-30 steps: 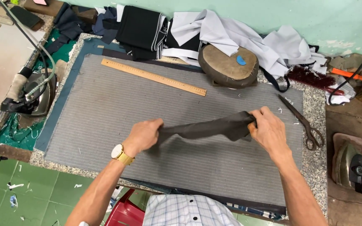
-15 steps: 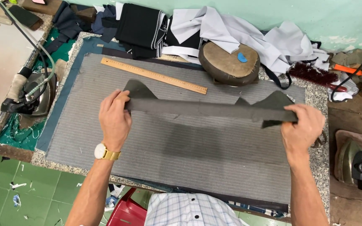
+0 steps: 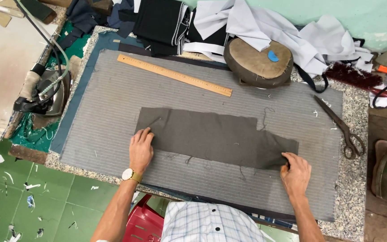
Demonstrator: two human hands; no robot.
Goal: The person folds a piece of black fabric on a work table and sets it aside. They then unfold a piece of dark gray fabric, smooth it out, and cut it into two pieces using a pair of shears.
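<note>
Both of my hands rest on the dark grey fabric piece (image 3: 216,136), which lies spread flat across the middle of the striped grey pressing mat (image 3: 113,103). My left hand (image 3: 140,150), with a wristwatch (image 3: 128,175) on it, lies palm down with fingers loosely extended on the cloth's lower left corner; it grips nothing. My right hand (image 3: 295,175) sits at the lower right corner, fingers curled at the cloth's edge; I cannot tell whether they pinch it or merely press on it.

Surroundings noted: a wooden ruler (image 3: 174,75) lies at an angle on the mat beyond the cloth, well apart from it. A padded brown pressing cushion (image 3: 258,62) with a blue chalk piece (image 3: 273,56) on top stands at the mat's far edge. Scissors (image 3: 340,128) lie near the mat's right side. An iron (image 3: 45,92) rests off the mat's left edge. Folded dark and white garments (image 3: 229,20) are piled along the far side.
</note>
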